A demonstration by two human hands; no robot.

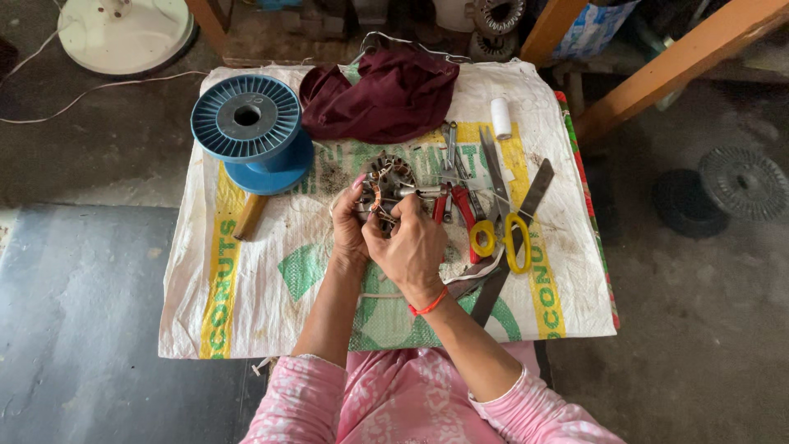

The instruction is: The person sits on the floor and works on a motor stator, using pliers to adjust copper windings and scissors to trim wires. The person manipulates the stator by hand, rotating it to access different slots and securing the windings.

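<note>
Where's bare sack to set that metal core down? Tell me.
Free: the sack's near-left stretch, below the blue spool and wooden handle, left of the left hand. Crowded: right of the right hand, where pliers and yellow-handled scissors lie.

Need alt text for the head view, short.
Both hands, left hand and right hand, hold a round motor stator over a white woven sack covering a table. Nearby lie a blue spool, maroon cloth, yellow-handled scissors and red-handled pliers.

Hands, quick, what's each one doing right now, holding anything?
Left hand: closed on the round metal motor stator.
Right hand: fingers curled on the same stator's near edge, by the copper winding.
</note>
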